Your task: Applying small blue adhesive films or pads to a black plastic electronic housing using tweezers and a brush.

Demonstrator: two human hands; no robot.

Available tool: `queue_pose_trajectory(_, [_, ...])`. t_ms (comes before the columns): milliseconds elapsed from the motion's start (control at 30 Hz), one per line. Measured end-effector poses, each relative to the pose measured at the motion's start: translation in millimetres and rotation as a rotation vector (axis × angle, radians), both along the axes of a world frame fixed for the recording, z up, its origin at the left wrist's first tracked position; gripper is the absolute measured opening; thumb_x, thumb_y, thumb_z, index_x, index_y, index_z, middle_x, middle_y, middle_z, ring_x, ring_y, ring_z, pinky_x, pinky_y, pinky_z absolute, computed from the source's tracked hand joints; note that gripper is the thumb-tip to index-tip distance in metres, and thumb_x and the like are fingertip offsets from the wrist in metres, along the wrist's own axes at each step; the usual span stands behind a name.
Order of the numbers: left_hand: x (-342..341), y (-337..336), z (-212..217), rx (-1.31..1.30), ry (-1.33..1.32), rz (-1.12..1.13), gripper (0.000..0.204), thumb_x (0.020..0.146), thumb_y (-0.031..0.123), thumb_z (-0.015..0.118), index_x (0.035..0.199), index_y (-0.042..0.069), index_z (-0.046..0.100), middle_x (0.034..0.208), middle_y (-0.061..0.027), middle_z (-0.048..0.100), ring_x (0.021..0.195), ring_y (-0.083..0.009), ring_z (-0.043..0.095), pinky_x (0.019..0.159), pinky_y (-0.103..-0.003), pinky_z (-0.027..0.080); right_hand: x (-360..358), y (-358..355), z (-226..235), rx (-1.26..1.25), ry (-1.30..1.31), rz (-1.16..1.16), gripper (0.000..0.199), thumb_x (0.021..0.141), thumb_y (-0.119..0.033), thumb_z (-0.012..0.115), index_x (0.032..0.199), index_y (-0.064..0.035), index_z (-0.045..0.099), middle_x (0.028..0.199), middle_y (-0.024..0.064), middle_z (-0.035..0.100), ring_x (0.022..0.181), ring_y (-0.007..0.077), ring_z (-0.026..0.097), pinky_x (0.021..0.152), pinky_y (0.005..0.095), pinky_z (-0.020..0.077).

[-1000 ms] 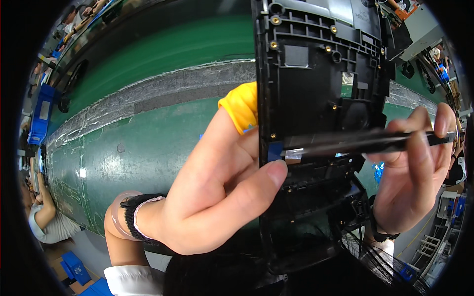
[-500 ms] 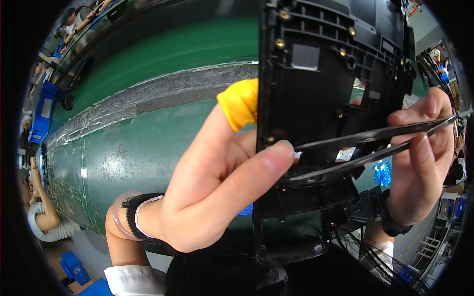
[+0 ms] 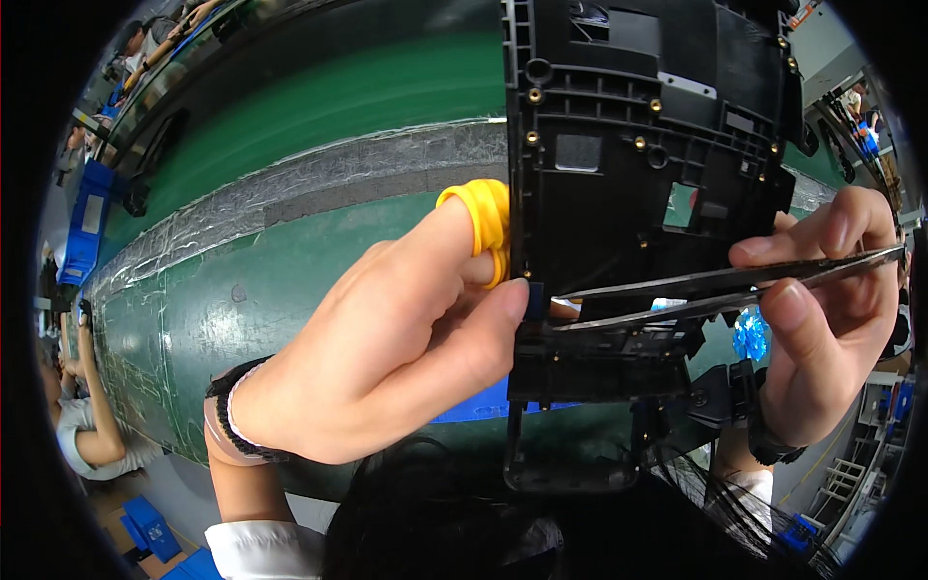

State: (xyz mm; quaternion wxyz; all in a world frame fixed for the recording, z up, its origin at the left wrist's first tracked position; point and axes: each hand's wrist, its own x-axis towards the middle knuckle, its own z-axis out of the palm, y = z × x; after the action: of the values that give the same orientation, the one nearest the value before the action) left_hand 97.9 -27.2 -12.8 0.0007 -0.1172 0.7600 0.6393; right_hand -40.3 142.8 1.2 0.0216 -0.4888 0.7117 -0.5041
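A black plastic housing (image 3: 599,217) with ribs and brass inserts stands upright before me, with several cut-outs through it. My left hand (image 3: 387,329) is closed on its left edge, thumb in front and fingers partly hidden behind; yellow finger covers (image 3: 483,217) sit on the fingertips. By the thumb tip shows a small dark blue piece (image 3: 536,301). Between thumb and fingers, my right hand (image 3: 831,300) pinches a pair of dark tweezers (image 3: 744,285). Their tips point left, spread apart, near the blue piece; whether they touch the housing I cannot tell.
A green work surface (image 3: 232,300) with a grey taped strip (image 3: 319,184) lies beyond. Blue bins (image 3: 87,217) stand at the left, where another person's arm (image 3: 89,387) shows. A shiny blue object (image 3: 750,333) is beside my right wrist. Dark hair hangs at the bottom.
My left hand has shifted left, its thumb drawn back to the housing's edge. The small blue piece now shows there. The housing appears slightly lower, and the tweezer tips have moved a little left and up.
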Motion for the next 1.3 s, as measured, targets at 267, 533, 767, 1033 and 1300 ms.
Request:
queue_pose_trajectory(267, [-11.7, 2.5, -12.4, 0.689, 0.226, -0.023, 0.05, 0.07, 0.011, 0.043, 0.112, -0.002, 0.019, 0.104, -0.0158, 0.036, 0.088, -0.0217, 0.043, 0.07, -0.029, 0.038, -2.7, -16.0, -2.6, -0.183, -0.509, 0.191, 0.024, 0.068, -0.006, 0.048, 0.085, -0.0038, 0.031, 0.077, 0.0115, 0.049, 0.071, 0.0129, 0.049, 0.063, 0.021, 0.0401])
queue_pose_trajectory(533, [-16.3, 0.1, -27.6, 0.775, 0.497, 0.022, 0.06, 0.065, 0.023, 0.056, 0.109, 0.002, 0.021, 0.103, -0.011, 0.036, 0.092, -0.0229, 0.04, 0.073, -0.035, 0.038, 0.8, -9.1, -10.1, -0.472, -0.215, 0.339, 0.026, 0.073, -0.01, 0.041, 0.095, -0.0021, 0.031, 0.082, 0.0138, 0.045, 0.075, 0.0256, 0.048, 0.058, 0.0309, 0.0445])
queue_pose_trajectory(767, [-10.6, -7.7, -38.8, 0.562, 0.727, -0.008, 0.056, 0.056, -0.015, 0.053, 0.104, -0.002, 0.027, 0.101, -0.0135, 0.039, 0.09, -0.0226, 0.043, 0.076, -0.034, 0.037, 43.3, 3.8, -13.0, -0.354, 0.142, 0.208, 0.031, 0.066, -0.005, 0.052, 0.089, -0.0145, 0.034, 0.077, 0.0112, 0.041, 0.064, 0.0224, 0.049, 0.052, 0.0252, 0.0488])
queue_pose_trajectory(1033, [-10.5, -2.6, -39.2, 0.487, 0.637, 0.079, 0.049, 0.054, -0.013, 0.057, 0.097, -0.004, 0.035, 0.093, -0.0128, 0.044, 0.082, -0.0191, 0.047, 0.071, -0.031, 0.04, 53.2, 2.0, -3.7, -0.269, 0.052, 0.224, 0.032, 0.062, 0.007, 0.052, 0.079, -0.0136, 0.034, 0.077, 0.0122, 0.043, 0.062, 0.0268, 0.05, 0.051, 0.0257, 0.0483])
queue_pose_trajectory(1300, [-5.0, 0.9, -30.8, 0.343, 0.498, 0.148, 0.021, 0.057, -0.006, 0.059, 0.076, -0.005, 0.05, 0.071, -0.0085, 0.054, 0.063, -0.0125, 0.052, 0.058, -0.021, 0.044, 47.4, 0.9, -15.6, -0.415, 0.135, 0.103, 0.02, 0.07, -0.006, 0.048, 0.077, -0.014, 0.031, 0.073, 0.0112, 0.042, 0.059, 0.0237, 0.049, 0.048, 0.026, 0.0483])
